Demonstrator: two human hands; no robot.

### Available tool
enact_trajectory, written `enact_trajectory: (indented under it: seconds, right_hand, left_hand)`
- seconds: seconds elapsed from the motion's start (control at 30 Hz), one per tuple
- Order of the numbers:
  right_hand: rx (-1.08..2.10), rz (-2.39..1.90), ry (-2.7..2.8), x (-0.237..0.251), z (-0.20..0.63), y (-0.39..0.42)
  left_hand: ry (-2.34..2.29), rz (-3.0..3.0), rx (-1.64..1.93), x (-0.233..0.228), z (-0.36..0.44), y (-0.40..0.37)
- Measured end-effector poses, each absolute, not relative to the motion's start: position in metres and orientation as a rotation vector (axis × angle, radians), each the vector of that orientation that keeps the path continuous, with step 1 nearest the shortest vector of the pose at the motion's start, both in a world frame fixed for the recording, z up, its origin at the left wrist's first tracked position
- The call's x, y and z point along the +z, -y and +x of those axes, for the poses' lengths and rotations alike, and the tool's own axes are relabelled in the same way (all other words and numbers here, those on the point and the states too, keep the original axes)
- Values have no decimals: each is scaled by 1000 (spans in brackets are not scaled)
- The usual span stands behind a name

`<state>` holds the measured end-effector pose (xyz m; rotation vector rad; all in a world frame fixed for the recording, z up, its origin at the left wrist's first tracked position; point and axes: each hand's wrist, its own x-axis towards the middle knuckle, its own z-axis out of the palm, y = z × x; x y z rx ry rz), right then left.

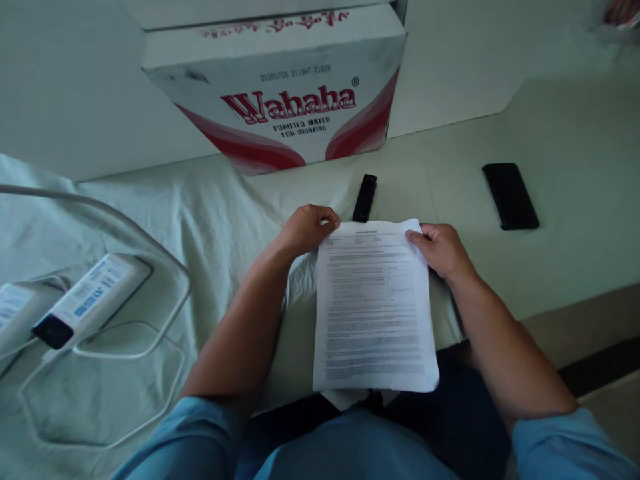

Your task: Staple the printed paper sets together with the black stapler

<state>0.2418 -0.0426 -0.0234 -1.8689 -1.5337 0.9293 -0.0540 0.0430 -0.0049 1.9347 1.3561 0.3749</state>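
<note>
A stack of white printed paper sheets (374,307) lies on the cloth-covered table in front of me, its lower edge hanging over my lap. My left hand (306,228) grips the top left corner of the sheets with curled fingers. My right hand (440,248) pinches the top right corner, which is slightly lifted. A small black stapler (365,197) lies just beyond the paper's top edge, between my hands.
A white and red Wahaha water carton (280,87) stands at the back. A black phone (510,195) lies to the right. Two white power adapters (90,297) with looping cables (150,260) sit at the left on the pale cloth (215,200).
</note>
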Motion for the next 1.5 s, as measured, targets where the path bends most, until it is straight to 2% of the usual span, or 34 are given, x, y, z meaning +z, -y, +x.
enact_trajectory:
  seconds: [0.3, 0.77, 0.97, 1.2, 1.37, 1.5]
  right_hand:
    - [891, -1967, 1789, -14, 236, 45]
    - [763, -1991, 1699, -13, 229, 46]
    - [745, -1976, 1696, -13, 227, 48]
    - [756, -1988, 1684, -13, 228, 48]
    - [755, -1976, 1685, -12, 228, 48]
    - [748, -1958, 1687, -13, 229, 48]
  left_hand:
    - [-1387, 1939, 337, -3, -56, -45]
    - [-1654, 2061, 513, -26, -41, -41]
    - [-1400, 2301, 860, -31, -41, -40]
    - [-1281, 2371, 780, -27, -35, -32]
    - [-1343, 2373, 901, -25, -36, -33]
    - [-1140, 2464, 863, -23, -34, -33]
